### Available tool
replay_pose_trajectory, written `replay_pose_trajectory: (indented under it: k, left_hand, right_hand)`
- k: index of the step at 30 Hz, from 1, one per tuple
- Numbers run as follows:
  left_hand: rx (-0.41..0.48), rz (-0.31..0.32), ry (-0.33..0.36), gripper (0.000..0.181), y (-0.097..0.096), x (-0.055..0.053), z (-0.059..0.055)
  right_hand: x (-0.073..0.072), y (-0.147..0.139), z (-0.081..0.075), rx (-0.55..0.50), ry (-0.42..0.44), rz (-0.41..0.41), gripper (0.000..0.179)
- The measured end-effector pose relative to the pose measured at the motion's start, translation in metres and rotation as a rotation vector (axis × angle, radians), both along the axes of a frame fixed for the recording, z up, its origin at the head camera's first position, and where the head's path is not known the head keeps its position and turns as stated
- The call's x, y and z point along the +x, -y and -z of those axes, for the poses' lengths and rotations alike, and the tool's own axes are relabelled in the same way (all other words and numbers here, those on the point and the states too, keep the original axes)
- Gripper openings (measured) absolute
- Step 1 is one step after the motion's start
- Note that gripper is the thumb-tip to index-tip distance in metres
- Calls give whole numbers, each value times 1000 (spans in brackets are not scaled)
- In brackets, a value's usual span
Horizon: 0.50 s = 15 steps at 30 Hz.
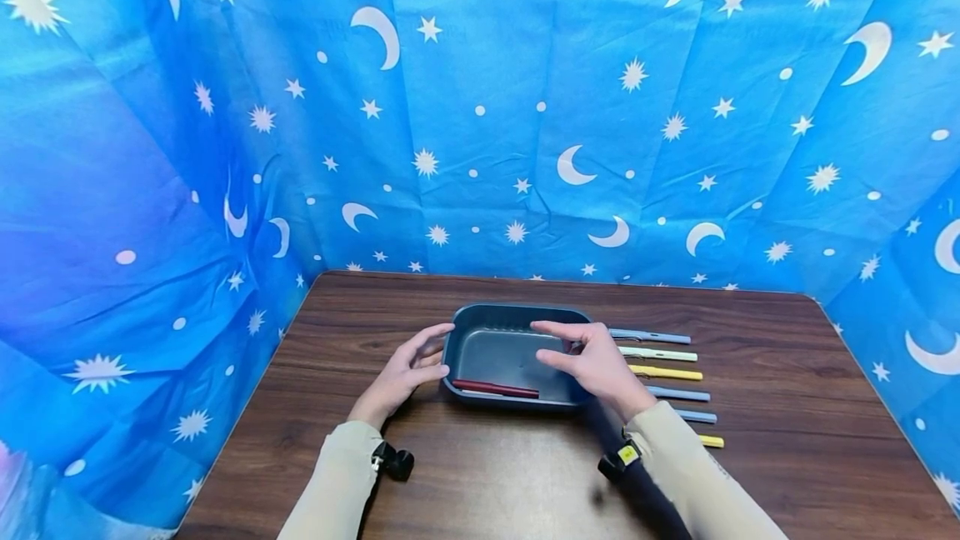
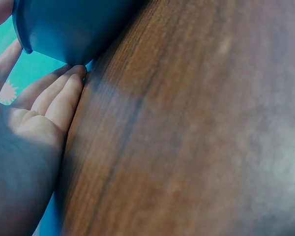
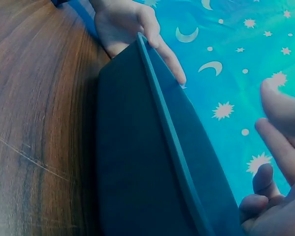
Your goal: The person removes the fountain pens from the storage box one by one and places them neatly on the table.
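A dark blue-grey rectangular tray (image 1: 517,309) sits on the table, with a dark red pen (image 1: 495,389) lying along its near inner side. A slim pale strip shows beside that pen. My left hand (image 1: 405,372) is at the tray's left end, its thumb and fingertips at the rim; in the left wrist view its fingers (image 2: 64,101) reach toward the tray's wall. Over the tray's right end is my right hand (image 1: 600,361), thumb and index finger spread apart with nothing between them. The right wrist view shows its other fingers (image 3: 263,182) loosely bent beside the rim.
Right of the tray, several pens lie in a column, among them a blue pen (image 1: 660,337), a pale green pen (image 1: 663,354) and a yellow pen (image 1: 671,373). Behind the brown wooden table (image 1: 375,298) hangs a blue curtain (image 1: 480,190) with moons and stars.
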<state>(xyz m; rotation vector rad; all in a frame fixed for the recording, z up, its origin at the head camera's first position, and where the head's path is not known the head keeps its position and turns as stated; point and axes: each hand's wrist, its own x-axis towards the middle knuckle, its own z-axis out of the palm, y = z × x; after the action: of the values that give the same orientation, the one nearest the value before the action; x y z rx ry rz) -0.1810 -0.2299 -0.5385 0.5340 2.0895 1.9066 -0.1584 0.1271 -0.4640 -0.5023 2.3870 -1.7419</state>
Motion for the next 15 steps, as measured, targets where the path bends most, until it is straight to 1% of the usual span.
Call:
replay_pose_trajectory:
  k: [7,15]
  left_hand:
    - [0,-7,4,64,0,1,-1]
    - [2,-2,-1,64,0,-1,1]
  right_hand:
    - [-5,14,1,90,25,-37,39]
    - [-10,26,7,123,40,-118,40]
